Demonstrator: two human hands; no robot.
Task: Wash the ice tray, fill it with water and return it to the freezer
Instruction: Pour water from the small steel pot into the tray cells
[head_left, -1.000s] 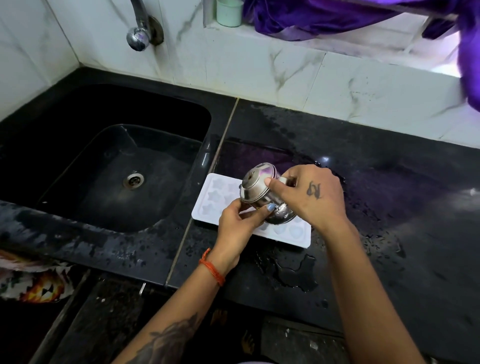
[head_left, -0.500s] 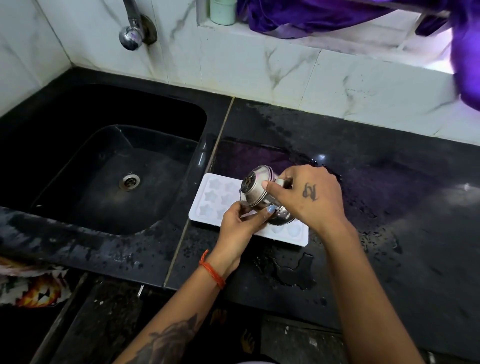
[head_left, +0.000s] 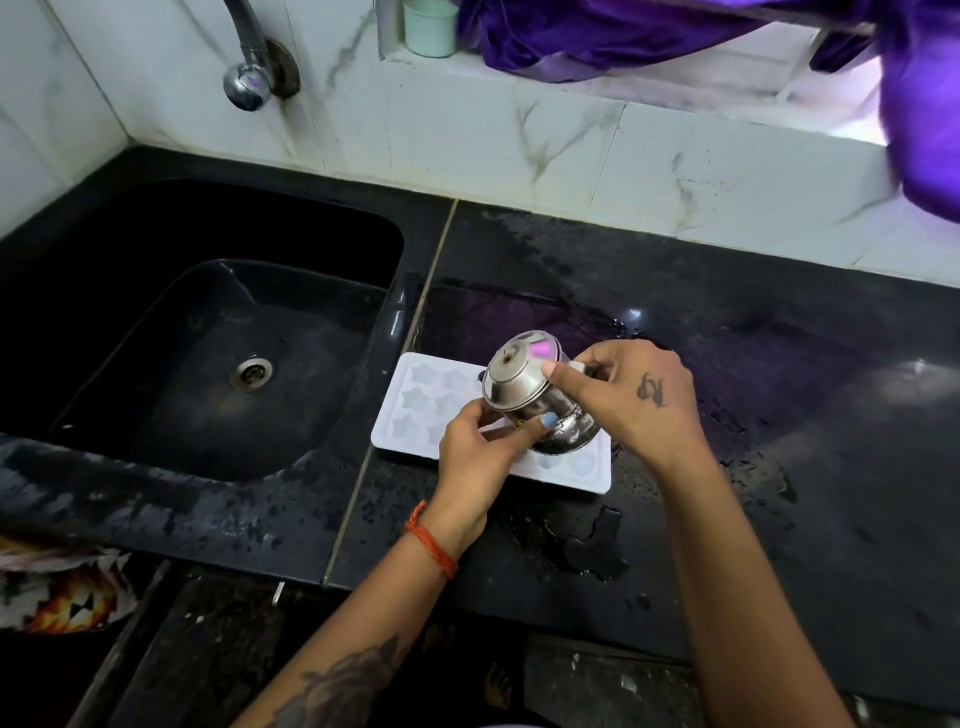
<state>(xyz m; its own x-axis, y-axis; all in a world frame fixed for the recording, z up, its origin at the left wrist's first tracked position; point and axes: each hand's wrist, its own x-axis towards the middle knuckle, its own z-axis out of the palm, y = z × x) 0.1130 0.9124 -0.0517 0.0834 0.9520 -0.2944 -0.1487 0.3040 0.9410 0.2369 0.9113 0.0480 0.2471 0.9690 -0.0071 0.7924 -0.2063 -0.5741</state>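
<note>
Black sink (head_left: 156, 291) on the left, then the white ice tray (head_left: 415, 410) flat on the wet counter (head_left: 779, 415) just beside it. Left hand (head_left: 478, 457) and right hand (head_left: 634, 400) both wrap a steel cup (head_left: 524, 389), tipped upside-down-ish over the tray.

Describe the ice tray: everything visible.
The ice tray is a white, flat rectangular mould, plastic or silicone by its look. It lies level on the wet black countertop, just right of the sink. Star-shaped cavities show at its left end, rounder ones at the right; the middle is hidden by the tilted steel pot that both hands hold above it. Fill level can't be judged. The left hand overlaps its near edge; contact is unclear.
</note>
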